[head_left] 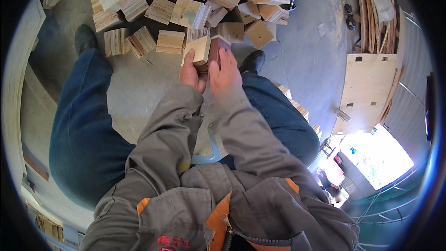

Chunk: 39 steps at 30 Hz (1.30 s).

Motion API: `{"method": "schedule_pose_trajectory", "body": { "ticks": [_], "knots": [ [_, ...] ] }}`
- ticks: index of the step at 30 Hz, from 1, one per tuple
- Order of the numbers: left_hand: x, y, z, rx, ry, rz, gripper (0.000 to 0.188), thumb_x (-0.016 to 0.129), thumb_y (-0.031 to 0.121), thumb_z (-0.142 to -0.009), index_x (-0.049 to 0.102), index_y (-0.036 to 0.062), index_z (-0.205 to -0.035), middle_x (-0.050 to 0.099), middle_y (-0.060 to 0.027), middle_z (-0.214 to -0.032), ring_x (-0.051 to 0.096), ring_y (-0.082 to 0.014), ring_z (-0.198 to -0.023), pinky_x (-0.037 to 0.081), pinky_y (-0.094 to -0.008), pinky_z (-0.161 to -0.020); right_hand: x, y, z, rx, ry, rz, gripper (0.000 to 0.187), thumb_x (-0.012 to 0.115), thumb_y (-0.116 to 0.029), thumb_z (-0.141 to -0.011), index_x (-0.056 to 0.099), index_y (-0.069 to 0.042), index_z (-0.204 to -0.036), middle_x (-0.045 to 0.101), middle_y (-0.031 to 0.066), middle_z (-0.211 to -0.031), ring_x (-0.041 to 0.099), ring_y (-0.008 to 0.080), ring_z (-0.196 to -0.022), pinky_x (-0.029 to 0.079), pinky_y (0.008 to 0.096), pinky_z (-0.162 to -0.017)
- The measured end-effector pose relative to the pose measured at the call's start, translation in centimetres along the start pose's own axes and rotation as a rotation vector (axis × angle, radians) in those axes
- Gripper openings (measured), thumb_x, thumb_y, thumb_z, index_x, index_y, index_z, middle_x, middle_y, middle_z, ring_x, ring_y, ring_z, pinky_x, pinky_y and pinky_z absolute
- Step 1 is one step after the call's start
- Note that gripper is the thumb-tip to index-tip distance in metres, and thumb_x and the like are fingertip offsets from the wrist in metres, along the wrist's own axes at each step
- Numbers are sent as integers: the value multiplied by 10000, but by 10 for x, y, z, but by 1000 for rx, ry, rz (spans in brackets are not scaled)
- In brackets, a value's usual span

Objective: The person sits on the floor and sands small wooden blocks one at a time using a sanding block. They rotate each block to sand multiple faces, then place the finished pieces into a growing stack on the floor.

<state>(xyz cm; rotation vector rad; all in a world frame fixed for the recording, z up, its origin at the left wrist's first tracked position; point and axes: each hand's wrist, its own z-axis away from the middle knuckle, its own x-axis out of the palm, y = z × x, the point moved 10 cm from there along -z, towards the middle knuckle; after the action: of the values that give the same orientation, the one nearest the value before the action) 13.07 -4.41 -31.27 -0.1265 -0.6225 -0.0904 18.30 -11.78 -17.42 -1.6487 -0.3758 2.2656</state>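
Note:
In front of me, between my knees, my left hand [191, 72] grips a pale plywood block [198, 49], thumb along its side. Right beside it, my right hand [226, 71] is closed round a reddish-brown rectangular block [217, 45] with a lighter top edge. The brown block is against or very close to the plywood block's right side; I cannot tell if they touch. Just beyond my hands lies a heap of plywood blocks [186, 13] with layered edges, tumbled at many angles. One block [170, 41] rests on the floor at the heap's near side.
My legs spread to either side, shoes [85, 38] near the heap. More plywood pieces [298, 107] stand by my right knee. Part of a light-blue stool [213, 151] shows beneath me. At the right are a wooden panel [367, 93] and stacked boards [367, 14]. A person [333, 190] is far off.

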Motion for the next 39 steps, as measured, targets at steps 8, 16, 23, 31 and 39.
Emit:
{"method": "schedule_pose_trajectory", "body": {
  "ticks": [8, 16, 23, 31, 39],
  "knots": [
    [9, 0, 14, -28, 47, -129, 551, 590, 427, -986, 484, 90, -1409, 597, -125, -1340, 600, -301, -1202, 494, -519, -1029, 34, 48, -77, 25, -134, 101, 608, 465, -393, -980, 420, -74, -1495, 388, 225, -1542, 505, 431, -1302, 453, 489, -1053],
    [1, -3, -3, -91, -51, 15, 467, 657, 374, -952, 569, 49, -1277, 673, -123, -1176, 671, -294, -1053, 567, -452, -945, -13, -19, 57, -67, -16, -104, 568, 586, -258, -946, 465, 1, -1437, 418, 299, -1482, 446, 461, -1345, 390, 491, -1115],
    [6, 3, 9, -65, 7, -85, 554, 672, 422, -932, 536, 90, -1354, 636, -124, -1263, 631, -296, -1135, 528, -486, -990, 5, 15, -12, 24, 34, 9, 595, 566, -334, -951, 441, -98, -1483, 381, 201, -1553, 481, 380, -1338, 412, 478, -1078],
    [-1, 2, 19, -112, 66, -134, 641, 702, 445, -914, 491, 90, -1404, 573, -123, -1338, 576, -318, -1210, 491, -524, -1023, -5, 66, -89, 206, -43, -257, 578, 607, -364, -904, 570, -26, -1372, 606, 247, -1328, 579, 386, -1234, 445, 415, -1064],
    [-21, 15, 36, -34, 261, -69, 692, 718, 512, -898, 494, 119, -1422, 538, -163, -1365, 508, -343, -1265, 411, -531, -1110, 15, 83, -33, 245, -111, -596, 499, 661, -342, -911, 644, -23, -1294, 697, 174, -1214, 663, 252, -1118, 488, 343, -993]
  ]
}}
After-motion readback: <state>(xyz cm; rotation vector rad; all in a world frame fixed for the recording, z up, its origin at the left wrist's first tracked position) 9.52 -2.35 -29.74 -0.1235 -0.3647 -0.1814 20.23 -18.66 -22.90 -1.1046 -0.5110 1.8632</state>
